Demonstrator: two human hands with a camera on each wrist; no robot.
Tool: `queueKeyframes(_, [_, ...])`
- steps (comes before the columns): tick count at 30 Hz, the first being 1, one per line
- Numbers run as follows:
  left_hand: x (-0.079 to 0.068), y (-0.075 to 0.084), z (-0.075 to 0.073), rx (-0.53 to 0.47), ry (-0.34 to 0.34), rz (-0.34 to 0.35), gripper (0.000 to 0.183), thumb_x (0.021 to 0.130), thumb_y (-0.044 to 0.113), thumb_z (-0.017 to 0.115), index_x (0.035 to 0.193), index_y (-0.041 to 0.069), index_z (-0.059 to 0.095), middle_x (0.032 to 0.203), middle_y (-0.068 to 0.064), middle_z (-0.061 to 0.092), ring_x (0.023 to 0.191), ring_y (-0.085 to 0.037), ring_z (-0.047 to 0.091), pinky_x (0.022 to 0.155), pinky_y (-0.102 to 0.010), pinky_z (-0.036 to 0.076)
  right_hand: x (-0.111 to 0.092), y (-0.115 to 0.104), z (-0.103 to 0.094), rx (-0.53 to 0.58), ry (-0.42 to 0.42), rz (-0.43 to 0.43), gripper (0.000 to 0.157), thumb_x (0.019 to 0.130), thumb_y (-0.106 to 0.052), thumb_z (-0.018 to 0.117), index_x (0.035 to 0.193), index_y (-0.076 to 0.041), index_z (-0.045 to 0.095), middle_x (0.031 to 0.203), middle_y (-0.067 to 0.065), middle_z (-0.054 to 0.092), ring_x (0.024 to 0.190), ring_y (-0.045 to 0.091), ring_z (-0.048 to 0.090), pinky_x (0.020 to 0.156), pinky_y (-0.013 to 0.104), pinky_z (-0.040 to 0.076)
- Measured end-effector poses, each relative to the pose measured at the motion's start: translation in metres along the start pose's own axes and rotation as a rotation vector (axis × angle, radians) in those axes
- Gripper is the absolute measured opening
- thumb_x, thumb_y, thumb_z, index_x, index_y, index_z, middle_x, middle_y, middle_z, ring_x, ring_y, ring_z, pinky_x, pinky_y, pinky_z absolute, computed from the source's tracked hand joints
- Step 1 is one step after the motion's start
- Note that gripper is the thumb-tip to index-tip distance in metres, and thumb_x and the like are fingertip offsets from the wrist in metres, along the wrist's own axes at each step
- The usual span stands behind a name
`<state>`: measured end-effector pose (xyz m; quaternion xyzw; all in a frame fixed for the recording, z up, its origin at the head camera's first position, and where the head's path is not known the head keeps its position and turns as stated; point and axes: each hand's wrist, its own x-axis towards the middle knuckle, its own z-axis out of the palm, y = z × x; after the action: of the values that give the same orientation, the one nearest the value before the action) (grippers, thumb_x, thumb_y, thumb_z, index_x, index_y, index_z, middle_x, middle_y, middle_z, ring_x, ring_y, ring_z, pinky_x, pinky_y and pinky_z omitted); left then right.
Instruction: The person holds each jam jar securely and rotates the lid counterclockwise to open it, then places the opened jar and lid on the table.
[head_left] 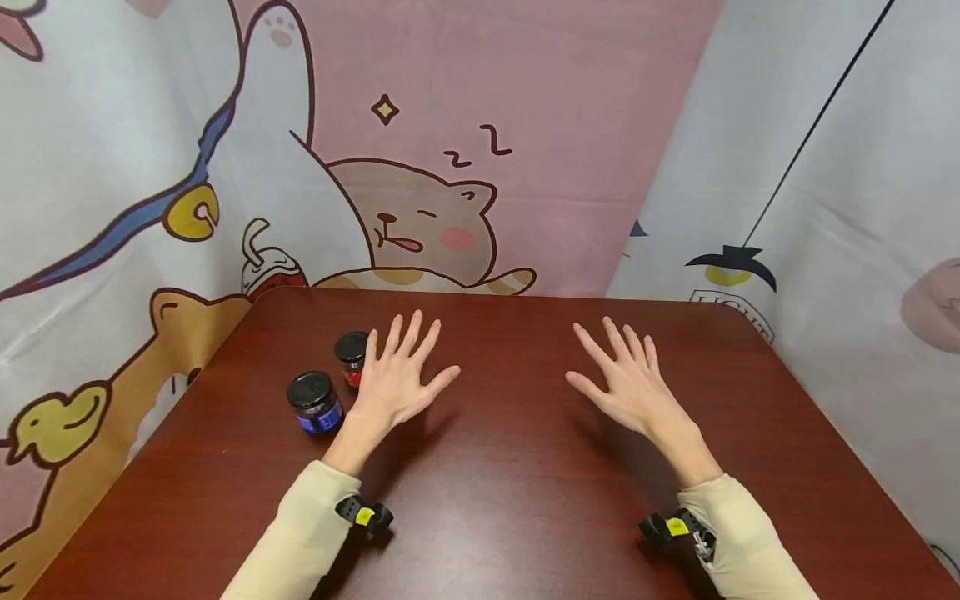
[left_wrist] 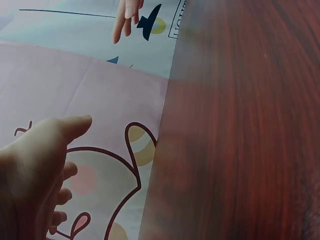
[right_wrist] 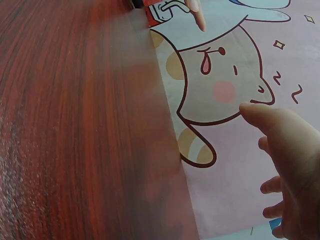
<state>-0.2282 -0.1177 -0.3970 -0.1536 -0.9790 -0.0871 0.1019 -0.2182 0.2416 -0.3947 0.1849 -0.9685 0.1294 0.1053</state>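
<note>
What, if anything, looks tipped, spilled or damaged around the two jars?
Nothing stands out. The blue-labelled jar and the farther jar both stand upright and lidded, and no spill shows on the table. The left hand partly hides the farther jar in the head view, so its covered side can't be judged.

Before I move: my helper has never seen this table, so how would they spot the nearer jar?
On the reddish-brown table, look just left of the person's left hand. The nearer jar stands there, black-lidded; its blue label sets it apart from the red-labelled jar behind, also black-lidded.
</note>
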Motion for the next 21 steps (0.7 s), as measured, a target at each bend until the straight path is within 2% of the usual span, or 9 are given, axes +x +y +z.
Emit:
queueKeyframes(7, [-0.0013, 0.0018, -0.0030, -0.021, 0.023, 0.015, 0.083, 0.096, 0.070, 0.042, 0.162, 0.024, 0.024, 0.168, -0.007, 0.015, 0.154, -0.033, 0.009, 0.118, -0.061, 0.006, -0.0009, -0.0010, -0.0026, -0.008, 0.008, 0.000, 0.075, 0.099, -0.057, 0.051, 0.162, -0.025, 0.024, 0.163, 0.025, 0.016, 0.147, 0.052, 0.012, 0.113, 0.070, 0.003])
queueKeyframes(12, [-0.0027, 0.0008, -0.0051, -0.029, 0.009, 0.009, 0.083, 0.096, 0.070, 0.041, 0.162, 0.024, 0.023, 0.168, -0.007, 0.014, 0.154, -0.032, 0.007, 0.118, -0.060, 0.003, -0.0004, -0.0029, -0.0036, -0.011, 0.016, -0.008, 0.075, 0.099, -0.057, 0.052, 0.161, -0.025, 0.025, 0.163, 0.025, 0.017, 0.147, 0.052, 0.013, 0.113, 0.069, 0.004])
queueKeyframes(21, [-0.0040, -0.0041, -0.0078, -0.030, 0.035, 0.008, 0.083, 0.096, 0.069, 0.043, 0.162, 0.022, 0.025, 0.168, -0.009, 0.016, 0.153, -0.034, 0.010, 0.118, -0.061, 0.005, 0.0021, -0.0069, -0.0041, -0.009, 0.022, -0.016, 0.075, 0.099, -0.057, 0.052, 0.162, -0.026, 0.024, 0.163, 0.025, 0.017, 0.147, 0.051, 0.014, 0.114, 0.069, 0.004])
